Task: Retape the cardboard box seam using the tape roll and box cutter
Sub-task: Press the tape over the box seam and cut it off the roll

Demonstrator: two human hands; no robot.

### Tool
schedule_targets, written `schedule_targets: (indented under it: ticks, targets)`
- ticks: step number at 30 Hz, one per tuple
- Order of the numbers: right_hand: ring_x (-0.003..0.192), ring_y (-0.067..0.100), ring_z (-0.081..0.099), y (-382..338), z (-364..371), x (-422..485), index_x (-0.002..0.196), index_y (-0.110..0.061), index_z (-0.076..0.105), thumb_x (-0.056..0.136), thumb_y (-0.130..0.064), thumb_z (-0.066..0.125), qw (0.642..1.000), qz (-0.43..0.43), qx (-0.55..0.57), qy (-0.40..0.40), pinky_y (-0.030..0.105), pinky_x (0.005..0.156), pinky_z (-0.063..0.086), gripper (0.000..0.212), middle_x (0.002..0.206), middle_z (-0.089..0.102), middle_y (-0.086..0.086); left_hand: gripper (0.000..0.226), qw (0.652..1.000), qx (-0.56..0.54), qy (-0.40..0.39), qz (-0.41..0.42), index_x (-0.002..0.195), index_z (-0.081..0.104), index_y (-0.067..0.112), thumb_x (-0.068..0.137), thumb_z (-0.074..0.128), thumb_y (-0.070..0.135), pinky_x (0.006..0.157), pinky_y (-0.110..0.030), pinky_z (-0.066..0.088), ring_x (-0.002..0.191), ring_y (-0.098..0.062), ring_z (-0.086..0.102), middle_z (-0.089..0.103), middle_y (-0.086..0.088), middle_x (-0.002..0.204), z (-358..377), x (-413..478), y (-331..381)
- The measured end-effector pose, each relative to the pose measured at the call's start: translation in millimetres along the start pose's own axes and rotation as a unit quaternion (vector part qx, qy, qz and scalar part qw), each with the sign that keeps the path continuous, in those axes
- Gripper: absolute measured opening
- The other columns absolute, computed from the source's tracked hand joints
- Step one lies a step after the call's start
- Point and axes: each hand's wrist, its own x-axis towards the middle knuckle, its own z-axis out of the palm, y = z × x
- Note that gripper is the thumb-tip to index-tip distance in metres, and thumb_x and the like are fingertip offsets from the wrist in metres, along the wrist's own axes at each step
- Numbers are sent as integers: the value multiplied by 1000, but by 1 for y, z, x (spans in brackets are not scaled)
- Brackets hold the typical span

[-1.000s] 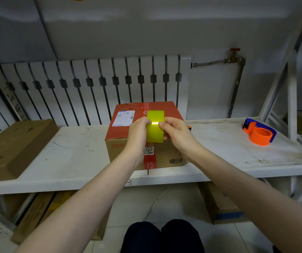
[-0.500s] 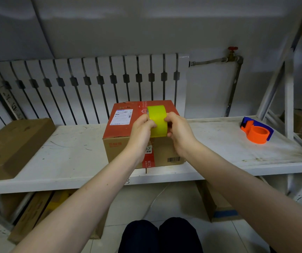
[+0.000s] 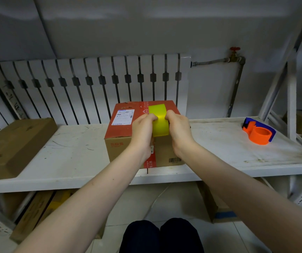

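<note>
The left hand (image 3: 142,128) and right hand (image 3: 178,127) cover both side edges of the yellow tape roll (image 3: 159,119), so its core and any loose end stay hidden, and they also hide the middle of the cardboard box (image 3: 121,143) seam at its front edge. The print on the box's white label (image 3: 123,116) is too small to read. The flat brown carton (image 3: 13,145) on the counter (image 3: 73,157) is cut off by the left edge, and no box cutter can be made out.
</note>
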Motion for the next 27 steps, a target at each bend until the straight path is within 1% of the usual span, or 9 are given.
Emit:
schedule_targets:
  ticks: [4, 7, 9, 14, 16, 19, 22, 25, 27]
  targets:
    - [68, 21, 35, 2, 0, -1, 69, -7, 47, 88, -10, 42, 998, -56, -15, -14, 29, 56, 29, 20, 73, 39, 10, 10, 1000, -12, -6, -16, 74, 49, 20, 82, 49, 15, 59, -28, 34, 70, -19, 43, 45, -4, 74, 2, -2, 3]
    - [70, 23, 37, 8, 1, 0, 72, 12, 50, 84, -8, 42, 996, -75, -21, -31, 32, 63, 31, 24, 74, 42, 10, 18, 1000, -6, -9, -5, 66, 43, 21, 79, 47, 8, 57, -28, 29, 67, -20, 38, 38, -3, 69, 1, -1, 2]
    - [71, 24, 39, 9, -1, 2, 78, 16, 50, 83, -9, 41, 996, -81, -21, -42, 34, 64, 32, 27, 74, 44, 11, 23, 1000, -3, -14, 4, 62, 40, 20, 78, 46, 4, 57, -29, 30, 64, -19, 37, 37, -2, 65, -1, -1, 1]
    - [74, 25, 47, 6, -5, 4, 90, 16, 56, 86, -3, 40, 995, -74, -8, -66, 36, 68, 40, 26, 78, 53, 16, 26, 999, -14, -41, 14, 63, 46, 18, 77, 44, -4, 64, -30, 38, 70, -19, 48, 49, -4, 71, -3, 1, 0]
    - [74, 25, 46, 4, -5, 7, 81, 12, 55, 84, -6, 41, 997, -61, 1, -46, 37, 68, 38, 23, 77, 50, 15, 20, 998, -48, -46, 4, 69, 48, 17, 78, 44, -1, 66, -30, 40, 76, -21, 49, 51, -7, 80, -2, 3, 0]
    - [66, 23, 43, 1, -5, 10, 60, -13, 46, 85, -11, 44, 999, -46, 17, -18, 34, 62, 36, 25, 65, 44, 8, 10, 997, -75, -34, -7, 79, 53, 16, 84, 49, 9, 76, -35, 42, 85, -22, 50, 52, -10, 90, 1, 5, 1]
    - [55, 17, 32, 2, -4, 9, 51, -20, 35, 85, -8, 43, 998, -63, 12, -12, 31, 55, 26, 37, 55, 32, 2, 15, 997, -70, -31, 1, 74, 49, 18, 84, 48, 8, 76, -36, 39, 82, -22, 47, 48, -8, 81, 3, 6, -1]
    - [62, 24, 30, 6, -2, 7, 57, -12, 42, 83, -11, 42, 996, -91, 3, -18, 35, 59, 27, 26, 62, 31, 11, 21, 998, -57, -33, 17, 66, 46, 19, 82, 47, 6, 68, -33, 36, 74, -19, 44, 44, -4, 71, 2, 7, -3]
    - [66, 25, 31, 9, -2, 8, 62, -9, 45, 83, -10, 41, 995, -98, 13, -30, 37, 61, 27, 22, 66, 34, 11, 24, 997, -52, -43, 24, 63, 44, 18, 81, 46, 3, 68, -34, 36, 70, -17, 44, 43, -3, 68, 1, 8, -4]
